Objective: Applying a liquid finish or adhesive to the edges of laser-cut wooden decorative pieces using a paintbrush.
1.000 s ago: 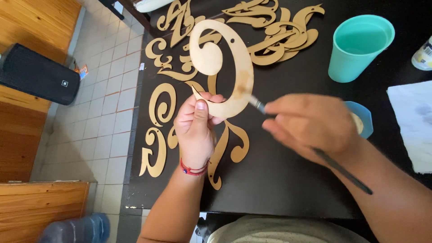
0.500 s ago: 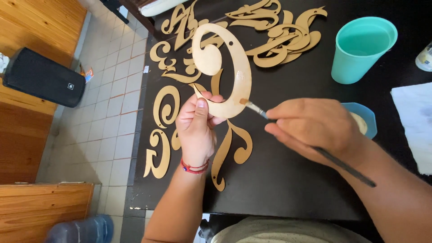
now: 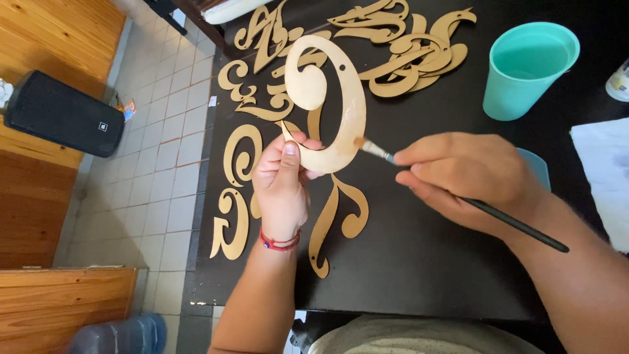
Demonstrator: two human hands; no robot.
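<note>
My left hand (image 3: 283, 183) grips the lower end of a curled wooden cutout (image 3: 334, 98), pale and glossy, and holds it up over the black table (image 3: 419, 262). A thin paintbrush (image 3: 458, 196) with a black handle sits in my right hand (image 3: 468, 177). The brush's bristle tip touches the cutout's right edge. A red string bracelet circles my left wrist.
Several gold-brown ornate wooden cutouts (image 3: 393, 46) lie on the table, at the back and left (image 3: 239, 190). A teal cup (image 3: 527, 69) stands back right, a white paper sheet (image 3: 603, 177) at the right edge. A black speaker (image 3: 62, 115) and a water bottle (image 3: 114, 334) are on the tiled floor.
The brush tip has slid a little along the cutout's right edge. My left hand keeps the cutout in nearly the same place.
</note>
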